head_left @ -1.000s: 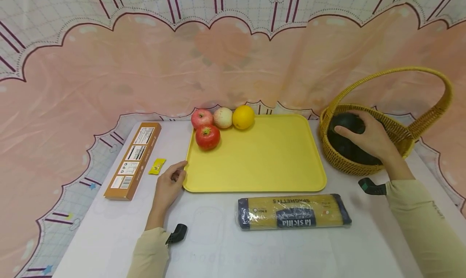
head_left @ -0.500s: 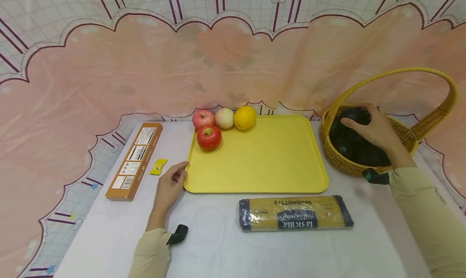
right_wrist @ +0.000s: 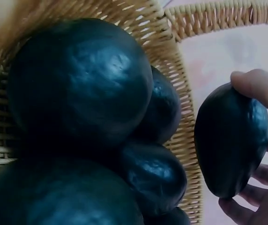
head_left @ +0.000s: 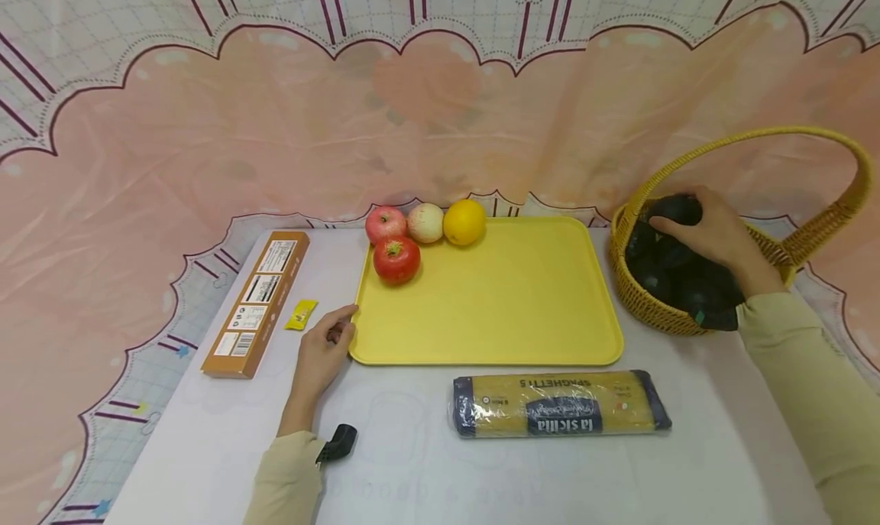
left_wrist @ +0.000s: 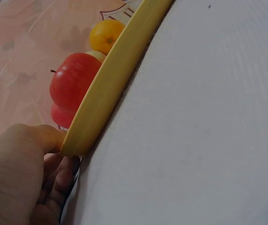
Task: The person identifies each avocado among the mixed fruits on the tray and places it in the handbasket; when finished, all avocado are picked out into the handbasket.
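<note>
My right hand [head_left: 720, 236] holds a dark avocado [right_wrist: 230, 140] over the far part of the wicker basket [head_left: 635, 299], thumb on one side and fingers on the other. Several more dark avocados [right_wrist: 155, 178] lie inside, partly hidden by the hand and wrist. At the near left corner of the yellow tray [head_left: 509, 303], my left hand [head_left: 321, 353] grips the rim; the left wrist view has the thumb side on the rim and the other fingers curled beneath. A red pomegranate [head_left: 396, 260], a pink apple [head_left: 386, 225], a pale round fruit [head_left: 425, 223] and an orange [head_left: 464, 221] sit in the tray's far left corner.
A spaghetti pack [head_left: 562, 404] lies in front of the tray. Left of it are a small yellow packet [head_left: 301, 315] and a long brown box [head_left: 256, 303]. The basket's tall handle [head_left: 756, 133] arches over the right side. A patterned cloth [head_left: 440, 128] hangs behind the table.
My right hand has moved up and slightly right with the avocado, so more of the dark avocados beneath show. The left hand has stayed at the tray rim.
</note>
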Demonstrator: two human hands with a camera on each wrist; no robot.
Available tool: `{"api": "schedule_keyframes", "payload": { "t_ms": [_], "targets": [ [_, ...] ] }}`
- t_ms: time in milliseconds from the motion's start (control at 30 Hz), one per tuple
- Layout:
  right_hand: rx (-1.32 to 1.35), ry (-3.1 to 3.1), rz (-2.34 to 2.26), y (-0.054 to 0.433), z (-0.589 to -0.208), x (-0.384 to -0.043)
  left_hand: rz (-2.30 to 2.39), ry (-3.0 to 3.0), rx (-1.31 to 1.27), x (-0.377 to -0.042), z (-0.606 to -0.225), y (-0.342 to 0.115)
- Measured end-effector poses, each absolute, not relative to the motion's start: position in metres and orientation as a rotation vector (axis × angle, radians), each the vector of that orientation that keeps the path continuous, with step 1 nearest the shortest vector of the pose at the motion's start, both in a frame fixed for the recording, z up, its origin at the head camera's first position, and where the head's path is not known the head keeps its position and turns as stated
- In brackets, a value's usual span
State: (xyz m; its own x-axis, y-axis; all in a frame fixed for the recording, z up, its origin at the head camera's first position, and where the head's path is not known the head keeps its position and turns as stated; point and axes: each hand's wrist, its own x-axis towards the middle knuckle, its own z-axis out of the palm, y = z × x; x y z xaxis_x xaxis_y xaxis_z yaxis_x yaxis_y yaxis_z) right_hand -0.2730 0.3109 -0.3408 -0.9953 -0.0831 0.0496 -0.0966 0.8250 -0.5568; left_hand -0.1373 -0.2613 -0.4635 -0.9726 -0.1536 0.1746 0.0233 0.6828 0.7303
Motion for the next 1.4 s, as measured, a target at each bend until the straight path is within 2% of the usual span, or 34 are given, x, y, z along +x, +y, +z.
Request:
{"api": "schedule_keyframes", "payload": {
  "t_ms": [467,1033,1400],
  "targets": [
    [0.186,-3.048,0.79,0.319,-0.345,-0.295,-1.169,-2.684,0.12,-0.136,-0.463,-0.261],
    [0.128,-3.106,0.788,0.321,-0.352,-0.308,-1.177,-2.665,0.108,-0.137,-0.464,-0.261],
    [0.21,-3.029,0.717,0.323,-0.362,-0.315,-1.185,-2.655,0.102,-0.137,-0.462,-0.26]
  ]
}}
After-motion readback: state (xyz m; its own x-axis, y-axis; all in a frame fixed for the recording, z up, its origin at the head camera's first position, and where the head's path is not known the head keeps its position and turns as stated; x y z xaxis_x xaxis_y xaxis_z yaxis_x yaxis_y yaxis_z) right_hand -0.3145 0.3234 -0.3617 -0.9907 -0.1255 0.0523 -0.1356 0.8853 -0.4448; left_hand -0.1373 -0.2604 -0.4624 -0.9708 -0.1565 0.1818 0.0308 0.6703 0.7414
